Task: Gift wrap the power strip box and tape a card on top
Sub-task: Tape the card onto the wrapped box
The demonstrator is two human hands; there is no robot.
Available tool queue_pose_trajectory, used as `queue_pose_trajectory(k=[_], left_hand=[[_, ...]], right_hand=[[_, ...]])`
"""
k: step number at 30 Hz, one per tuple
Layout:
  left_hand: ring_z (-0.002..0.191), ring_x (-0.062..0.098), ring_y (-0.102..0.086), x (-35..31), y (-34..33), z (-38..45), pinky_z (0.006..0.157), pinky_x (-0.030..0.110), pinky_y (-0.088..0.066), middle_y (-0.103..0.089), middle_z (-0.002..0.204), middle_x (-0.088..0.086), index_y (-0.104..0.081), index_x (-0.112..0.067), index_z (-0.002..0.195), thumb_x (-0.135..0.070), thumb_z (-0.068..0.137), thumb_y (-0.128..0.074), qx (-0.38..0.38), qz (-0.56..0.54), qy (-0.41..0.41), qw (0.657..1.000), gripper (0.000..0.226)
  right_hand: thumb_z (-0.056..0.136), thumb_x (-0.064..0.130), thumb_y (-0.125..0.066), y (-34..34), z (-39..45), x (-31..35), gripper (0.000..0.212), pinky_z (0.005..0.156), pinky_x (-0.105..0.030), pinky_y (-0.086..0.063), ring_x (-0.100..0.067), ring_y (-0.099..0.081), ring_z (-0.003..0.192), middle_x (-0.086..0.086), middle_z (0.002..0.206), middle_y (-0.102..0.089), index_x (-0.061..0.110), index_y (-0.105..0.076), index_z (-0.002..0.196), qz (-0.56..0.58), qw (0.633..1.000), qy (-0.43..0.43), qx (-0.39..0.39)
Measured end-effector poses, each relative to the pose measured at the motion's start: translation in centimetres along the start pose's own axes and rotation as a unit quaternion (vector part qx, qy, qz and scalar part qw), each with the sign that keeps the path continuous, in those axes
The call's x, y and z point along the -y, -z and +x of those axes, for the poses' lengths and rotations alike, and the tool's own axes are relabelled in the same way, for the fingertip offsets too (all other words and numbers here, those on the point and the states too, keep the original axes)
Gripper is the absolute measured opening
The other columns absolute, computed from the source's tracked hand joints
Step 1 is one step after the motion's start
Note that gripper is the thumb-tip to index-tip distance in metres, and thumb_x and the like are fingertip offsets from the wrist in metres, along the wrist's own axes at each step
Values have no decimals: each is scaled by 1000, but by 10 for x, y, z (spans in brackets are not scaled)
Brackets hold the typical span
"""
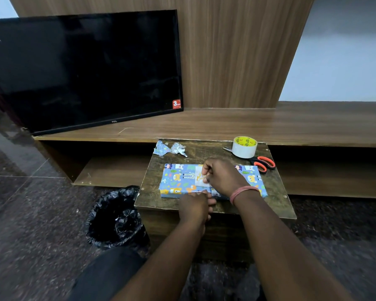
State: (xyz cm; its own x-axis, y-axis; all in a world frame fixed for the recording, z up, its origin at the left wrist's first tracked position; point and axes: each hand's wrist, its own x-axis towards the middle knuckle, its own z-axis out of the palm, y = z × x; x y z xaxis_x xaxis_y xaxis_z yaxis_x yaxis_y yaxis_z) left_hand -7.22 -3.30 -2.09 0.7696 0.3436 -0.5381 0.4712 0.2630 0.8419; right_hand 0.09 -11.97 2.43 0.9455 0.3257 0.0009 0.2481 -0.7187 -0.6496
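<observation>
The power strip box (178,181), wrapped in blue paper with cartoon animals, lies flat on a small dark wooden table (174,202). A white card (200,177) with gold lettering sits on its top, partly hidden. My right hand (223,175) rests on the card with its fingers curled and pressing down along the card's edge. My left hand (194,206) is at the box's near edge with curled fingers; what it holds is hidden. A roll of clear tape (244,147) with a yellow core stands at the table's far right.
Orange-handled scissors (263,164) lie beside the tape. Crumpled paper scraps (169,148) sit at the table's far left. A bin with a black liner (115,218) stands on the floor to the left. A black TV (83,70) leans on the long wooden shelf (291,124) behind.
</observation>
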Motion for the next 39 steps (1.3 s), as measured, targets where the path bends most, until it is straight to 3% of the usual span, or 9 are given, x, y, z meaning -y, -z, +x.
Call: queue_pose_trajectory(k=[6,11,16,21,26,29,33,39], left_hand=[[44,12,-50,4,1,2,44,20,-35,-74,70,5,-69,-10,81,-23,105,-53,-15,28,-29,999,31],[45,13,-51,7,-2,5,43,21,-35,-74,72,9,-68,-8,80,-22,106,-52,-19,24,-24,999,33],[46,13,-53,12,-3,8,46,22,-37,-74,72,9,-69,-9,80,-24,106,-53,-24,40,-48,998,34],[44,13,-54,16,-3,10,50,24,-39,-73,69,8,-67,-11,78,-25,105,-55,-24,32,-63,997,33],[50,19,-58,21,-5,16,57,31,-47,-74,66,7,-68,-13,77,-30,104,-56,-44,59,-82,994,35],[52,22,-62,26,-5,19,63,41,-55,-72,60,5,-68,-10,74,-37,102,-58,-55,76,-84,992,41],[43,16,-57,26,-8,20,53,29,-46,-71,60,4,-66,-8,77,-37,104,-56,-63,66,-70,993,41],[38,9,-56,26,-2,21,39,24,-41,-72,68,7,-67,-4,88,-37,104,-57,-62,105,-71,990,38]], right_hand=[[83,-2,-70,-1,3,-1,16,73,-32,-53,-19,-68,87,-1,86,-66,12,-67,89,-13,1000,-3,7],[85,-1,-67,-6,7,-1,18,80,-36,-56,-19,-69,92,-4,93,-71,16,-64,83,-15,999,-24,20],[85,0,-72,-7,9,-1,14,71,-28,-46,-20,-66,94,-4,100,-69,13,-65,89,-23,999,-38,30],[83,2,-77,-5,12,1,18,55,-23,-36,-18,-59,80,1,86,-60,13,-65,90,-32,997,-53,40],[75,17,-89,7,18,2,33,56,-25,-34,-21,-56,84,-4,96,-55,10,-66,98,-69,995,-59,52],[76,14,-88,13,22,4,30,52,-23,-36,-16,-58,69,1,76,-59,8,-67,96,-59,991,-80,94],[76,11,-88,20,29,0,25,36,-13,-34,-2,-45,31,3,55,-57,10,-65,86,10,986,-116,122],[78,20,-87,21,31,-1,20,42,-16,-40,-5,-50,45,5,60,-61,13,-70,85,-16,985,-98,141]])
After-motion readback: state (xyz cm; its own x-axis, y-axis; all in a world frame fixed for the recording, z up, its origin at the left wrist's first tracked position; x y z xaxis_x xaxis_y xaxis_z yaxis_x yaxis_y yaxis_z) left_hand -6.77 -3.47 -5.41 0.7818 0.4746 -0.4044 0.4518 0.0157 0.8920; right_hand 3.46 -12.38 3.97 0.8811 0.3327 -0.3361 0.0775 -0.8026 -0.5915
